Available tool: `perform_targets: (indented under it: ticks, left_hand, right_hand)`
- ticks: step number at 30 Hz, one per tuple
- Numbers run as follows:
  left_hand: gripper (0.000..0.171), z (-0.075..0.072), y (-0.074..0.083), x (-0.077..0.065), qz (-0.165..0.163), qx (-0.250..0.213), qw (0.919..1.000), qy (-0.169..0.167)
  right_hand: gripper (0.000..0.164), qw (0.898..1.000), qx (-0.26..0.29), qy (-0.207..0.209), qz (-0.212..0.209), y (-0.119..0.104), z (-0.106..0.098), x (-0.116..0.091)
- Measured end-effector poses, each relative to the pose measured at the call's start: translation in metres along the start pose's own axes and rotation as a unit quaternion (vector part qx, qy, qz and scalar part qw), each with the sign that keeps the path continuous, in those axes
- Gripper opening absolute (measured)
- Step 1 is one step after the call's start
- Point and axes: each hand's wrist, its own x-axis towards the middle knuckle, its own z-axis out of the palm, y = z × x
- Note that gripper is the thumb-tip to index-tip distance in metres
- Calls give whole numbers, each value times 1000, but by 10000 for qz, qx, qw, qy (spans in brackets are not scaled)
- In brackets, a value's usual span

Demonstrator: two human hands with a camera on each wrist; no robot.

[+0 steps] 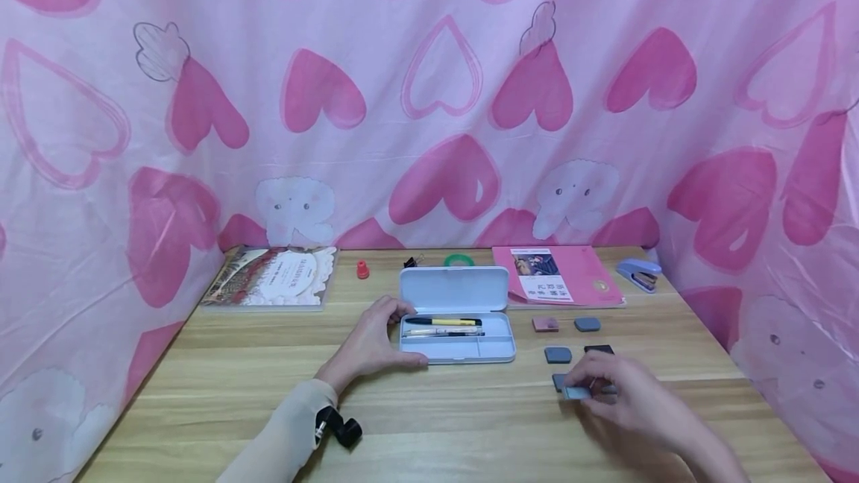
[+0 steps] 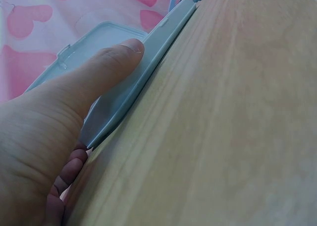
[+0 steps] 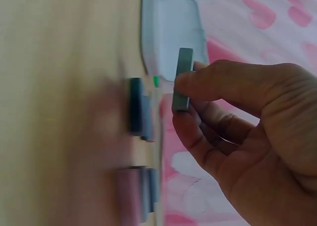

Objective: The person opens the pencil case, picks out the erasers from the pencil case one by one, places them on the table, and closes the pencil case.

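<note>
A light-blue pencil case [image 1: 498, 349] lies with its lid [image 1: 454, 289] raised. Inside are a yellow-and-black pen [image 1: 446, 322] and a clear pen [image 1: 429, 332]. My left hand [image 1: 367, 345] grips the case's left end, thumb along the front edge and fingers round the back corner. Right of the case, my right hand [image 1: 627, 391] pinches a small flat grey-blue block [image 3: 184, 62] between thumb and fingers, above the table. Around that hand lie more small blocks: a grey one [image 1: 558, 355], another grey one [image 1: 587, 324], a pinkish one [image 1: 545, 325] and a black one [image 1: 599, 349]. Others are partly hidden beneath the hand.
Along the back stand a picture-covered book [image 1: 268, 278], a small red object [image 1: 362, 269], a black binder clip [image 1: 411, 262], green tape [image 1: 459, 260], a pink book [image 1: 584, 274] and a blue stapler [image 1: 639, 274]. A heart-patterned curtain [image 1: 443, 110] encloses the wooden table [image 1: 429, 423].
</note>
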Motion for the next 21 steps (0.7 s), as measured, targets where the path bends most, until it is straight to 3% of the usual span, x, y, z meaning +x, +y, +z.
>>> perform_targets:
  ticks: [6, 13, 16, 21]
  left_hand:
    - [87, 1, 0, 0, 26, 13, 10000, 12]
    - [87, 2, -1, 0, 14, 15, 10000, 11]
    - [87, 1, -1, 0, 15, 16, 10000, 8]
    - [89, 1, -1, 0, 11, -23, 10000, -18]
  right_hand:
    - [26, 9901, 435, -741, 1113, 7, 8, -9]
    - [28, 9807, 628, -976, 1573, 9, 12, -8]
    - [26, 9868, 594, -856, 1241, 5, 8, -5]
    - [27, 9997, -162, -39, 190, -9, -5, 12]
